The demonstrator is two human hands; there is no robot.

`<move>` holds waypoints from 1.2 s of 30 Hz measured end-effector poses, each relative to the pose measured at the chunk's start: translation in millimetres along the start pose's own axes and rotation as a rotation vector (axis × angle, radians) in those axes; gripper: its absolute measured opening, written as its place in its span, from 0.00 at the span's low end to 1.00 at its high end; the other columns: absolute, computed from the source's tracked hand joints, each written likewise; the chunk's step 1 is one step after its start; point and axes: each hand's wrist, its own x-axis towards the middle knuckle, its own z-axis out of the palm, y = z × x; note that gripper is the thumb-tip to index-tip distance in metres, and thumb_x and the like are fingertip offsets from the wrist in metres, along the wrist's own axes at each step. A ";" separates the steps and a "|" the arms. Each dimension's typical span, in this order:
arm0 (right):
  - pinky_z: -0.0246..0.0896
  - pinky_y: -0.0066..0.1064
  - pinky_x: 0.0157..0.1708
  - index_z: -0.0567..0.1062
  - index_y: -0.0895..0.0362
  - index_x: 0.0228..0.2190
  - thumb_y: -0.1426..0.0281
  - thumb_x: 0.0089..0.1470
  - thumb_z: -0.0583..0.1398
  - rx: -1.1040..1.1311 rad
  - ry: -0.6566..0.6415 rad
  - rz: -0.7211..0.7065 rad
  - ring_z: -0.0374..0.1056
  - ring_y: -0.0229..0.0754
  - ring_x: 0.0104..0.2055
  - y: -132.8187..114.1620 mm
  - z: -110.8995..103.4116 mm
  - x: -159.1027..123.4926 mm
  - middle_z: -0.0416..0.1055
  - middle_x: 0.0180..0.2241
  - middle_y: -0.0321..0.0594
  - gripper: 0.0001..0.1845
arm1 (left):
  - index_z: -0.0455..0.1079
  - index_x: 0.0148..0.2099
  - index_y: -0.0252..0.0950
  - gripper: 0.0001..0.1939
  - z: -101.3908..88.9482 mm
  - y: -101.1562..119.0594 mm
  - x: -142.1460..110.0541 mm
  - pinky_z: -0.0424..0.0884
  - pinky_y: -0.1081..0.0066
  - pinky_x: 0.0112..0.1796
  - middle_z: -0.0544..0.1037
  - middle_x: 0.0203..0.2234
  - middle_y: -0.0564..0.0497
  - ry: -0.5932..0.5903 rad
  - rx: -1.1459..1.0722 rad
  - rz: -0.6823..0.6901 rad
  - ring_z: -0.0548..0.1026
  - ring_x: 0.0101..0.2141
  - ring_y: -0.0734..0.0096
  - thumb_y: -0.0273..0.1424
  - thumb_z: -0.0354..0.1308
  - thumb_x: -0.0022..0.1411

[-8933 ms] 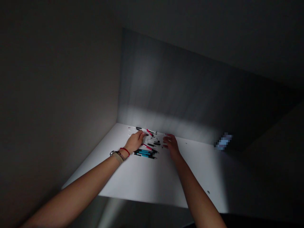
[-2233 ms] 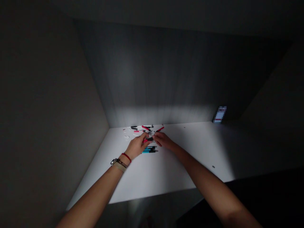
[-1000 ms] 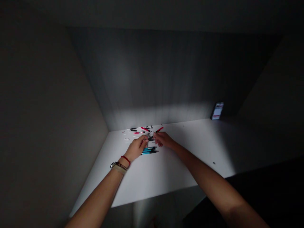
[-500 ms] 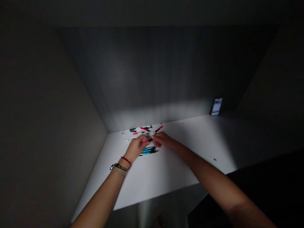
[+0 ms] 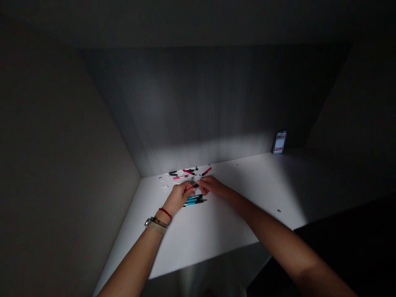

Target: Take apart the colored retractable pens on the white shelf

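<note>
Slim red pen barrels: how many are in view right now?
4: the held barrel in the left hand; beyond it on the white tabletop, the leftmost barrel, the middle barrel and the rightmost barrel. The hands may hide more.

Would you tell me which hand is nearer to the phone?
Right: the right hand is left of the phone and nearer the front; the left hand is farther left.

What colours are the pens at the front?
The front pens are blue and black, best seen in the head view.
</note>
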 end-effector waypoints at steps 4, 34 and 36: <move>0.60 0.24 0.21 0.68 0.58 0.19 0.48 0.56 0.55 -0.014 -0.005 -0.053 0.63 0.33 0.17 1.0 1.7 1.2 0.65 0.15 0.33 0.28 | 0.71 0.30 0.35 0.20 0.1 -0.8 -1.5 0.59 0.75 0.26 0.76 0.22 0.53 -0.052 0.042 0.012 0.66 0.21 0.75 0.42 0.49 0.68; 0.44 0.27 0.12 0.58 0.53 0.12 0.52 0.63 0.49 0.112 0.268 0.127 0.49 0.34 0.10 -11.1 27.8 1.1 0.52 0.08 0.33 0.32 | 0.73 0.49 0.38 0.18 6.3 -1.9 -0.4 0.69 0.66 0.45 0.79 0.44 0.45 0.098 0.242 0.117 0.76 0.42 0.61 0.38 0.45 0.71; 0.45 0.27 0.13 0.58 0.53 0.13 0.53 0.63 0.48 0.078 0.201 0.083 0.50 0.34 0.11 -9.2 25.1 1.0 0.53 0.09 0.33 0.31 | 0.73 0.49 0.38 0.18 6.3 -1.1 -2.3 0.69 0.67 0.44 0.79 0.43 0.45 0.090 0.227 0.092 0.76 0.42 0.61 0.40 0.45 0.71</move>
